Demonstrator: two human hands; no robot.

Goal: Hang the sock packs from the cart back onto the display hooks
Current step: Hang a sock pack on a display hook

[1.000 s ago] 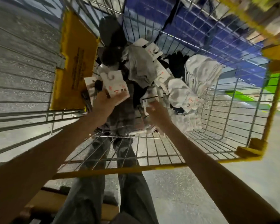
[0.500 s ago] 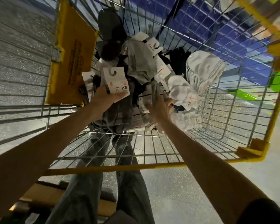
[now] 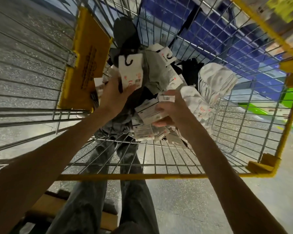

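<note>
My left hand grips one sock pack, hook end pointing away; right hand clutches a bundle beside it.

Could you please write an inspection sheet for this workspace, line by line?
Surface: wire cart with a yellow rim, on a speckled grey floor.
Job's things: sock packs piled in the cart, with white socks and black socks at the pile's right.
Clutter: brown board on the floor, lower left.
Hands: left hand grips a white-card pack; right hand grips a bundle of packs.
Cables: nothing seen.
Surroundings: yellow panel on the cart's left wall; blue shelving beyond.
</note>
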